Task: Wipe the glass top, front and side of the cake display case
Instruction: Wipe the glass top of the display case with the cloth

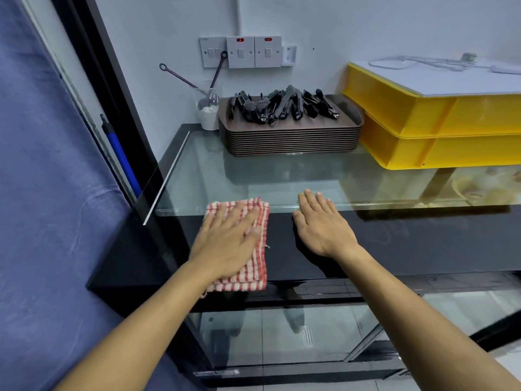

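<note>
The cake display case has a glass top (253, 179) and a glass front (282, 334) below a black band. A folded red-and-white striped cloth (253, 272) lies flat against the upper front, near the top's front edge. My left hand (225, 244) presses flat on the cloth, fingers spread. My right hand (324, 224) rests flat and bare on the black band just right of the cloth, fingertips reaching the glass top's edge. The case's left glass side (146, 193) stands next to a blue curtain.
A stack of brown trays (293, 139) holding several black tongs sits at the back of the glass top. Two yellow crates (439, 128) stand at the right, a white cup (208, 115) with utensils at the back left. Wall switches (242, 52) are above. The blue curtain (50, 193) hangs left.
</note>
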Demonstrator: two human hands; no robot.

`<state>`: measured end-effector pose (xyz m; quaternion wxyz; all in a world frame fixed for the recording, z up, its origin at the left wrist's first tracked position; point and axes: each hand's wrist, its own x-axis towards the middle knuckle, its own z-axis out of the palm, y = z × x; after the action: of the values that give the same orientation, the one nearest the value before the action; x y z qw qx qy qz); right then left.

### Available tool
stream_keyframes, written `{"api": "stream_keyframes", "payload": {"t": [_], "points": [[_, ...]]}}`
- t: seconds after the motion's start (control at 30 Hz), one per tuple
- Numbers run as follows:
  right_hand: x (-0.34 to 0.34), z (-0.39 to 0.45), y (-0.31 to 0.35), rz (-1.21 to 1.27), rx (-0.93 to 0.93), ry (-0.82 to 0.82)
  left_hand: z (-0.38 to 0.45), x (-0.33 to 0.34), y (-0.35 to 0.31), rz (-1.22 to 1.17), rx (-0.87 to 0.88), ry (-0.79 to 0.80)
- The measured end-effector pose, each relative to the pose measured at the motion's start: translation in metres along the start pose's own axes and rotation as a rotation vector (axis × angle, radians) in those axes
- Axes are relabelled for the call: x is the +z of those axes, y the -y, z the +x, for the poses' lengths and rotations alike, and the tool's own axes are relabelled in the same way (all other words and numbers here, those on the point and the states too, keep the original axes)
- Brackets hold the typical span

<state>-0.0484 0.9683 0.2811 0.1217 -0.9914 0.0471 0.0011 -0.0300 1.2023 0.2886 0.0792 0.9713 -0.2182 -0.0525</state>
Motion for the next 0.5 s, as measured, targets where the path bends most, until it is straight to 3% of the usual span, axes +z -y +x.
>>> {"api": "stream_keyframes", "payload": {"t": [0.23,0.43,0.5], "points": [[-0.001,-0.001,0.003,0.019,0.003,-0.013,0.098,-0.023,0.044,-0.058,-0.221,-0.038],[-0.002,-0.002,0.002,0.015,-0.004,-0.008,0.066,-0.005,-0.021,-0.03,0.062,0.017],[-0.001,-0.002,0.001,0.017,-0.003,-0.01,0.051,0.0,-0.014,-0.035,0.063,0.017]]}}
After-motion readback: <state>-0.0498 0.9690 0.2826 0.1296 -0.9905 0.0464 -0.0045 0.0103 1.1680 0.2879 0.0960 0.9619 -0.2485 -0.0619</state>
